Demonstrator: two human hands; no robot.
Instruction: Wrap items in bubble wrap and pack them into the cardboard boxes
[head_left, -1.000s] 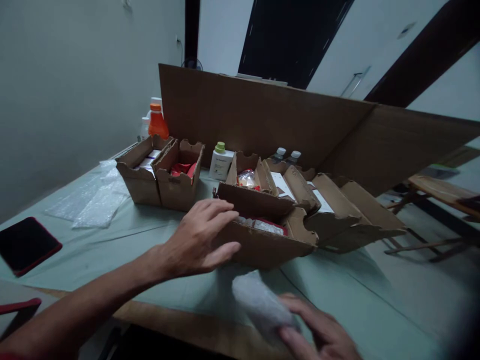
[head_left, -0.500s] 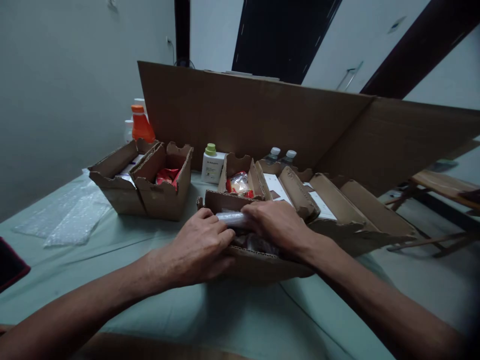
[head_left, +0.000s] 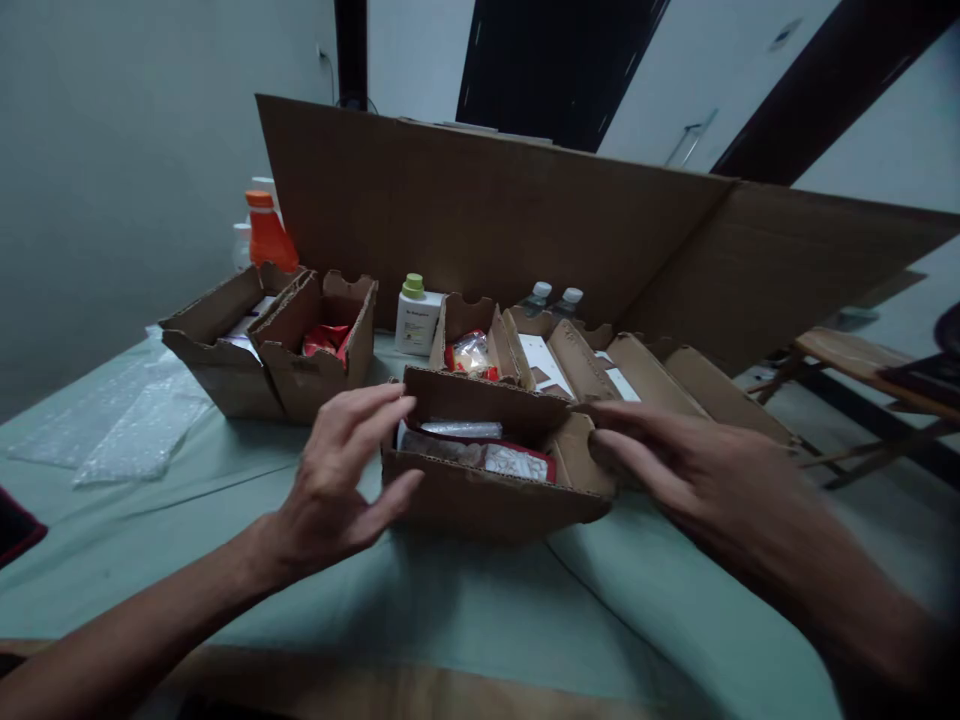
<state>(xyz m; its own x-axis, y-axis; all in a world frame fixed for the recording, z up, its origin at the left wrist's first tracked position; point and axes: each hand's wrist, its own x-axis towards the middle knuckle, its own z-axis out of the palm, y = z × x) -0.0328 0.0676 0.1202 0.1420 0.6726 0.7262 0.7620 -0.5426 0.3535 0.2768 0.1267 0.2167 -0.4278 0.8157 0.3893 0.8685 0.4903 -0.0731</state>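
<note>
A narrow cardboard box (head_left: 487,508) stands in front of me on the table. Inside it lies a clear plastic-wrapped bundle (head_left: 461,429) along the back wall. A see-through packet with a dark red edge (head_left: 517,462) fills its front side; I cannot make out the contents. My left hand (head_left: 334,485) is at the box's left end, thumb and fingers apart and holding nothing. At the right end is my right hand (head_left: 690,465), slightly blurred, with thumb and fingers spread by the corner; whether it touches the cardboard I cannot tell.
Several cardboard bins, one holding a red packet (head_left: 327,341), line the back of the green tablecloth (head_left: 315,630). A white bottle with a green cap (head_left: 417,318) stands among them. Bubble wrap (head_left: 142,425) lies at the left. A tall cardboard panel (head_left: 487,210) rises behind.
Both hands have come out of the box and parted to its two ends. The plastic-wrapped bundle they were handling now lies inside the box, let go.
</note>
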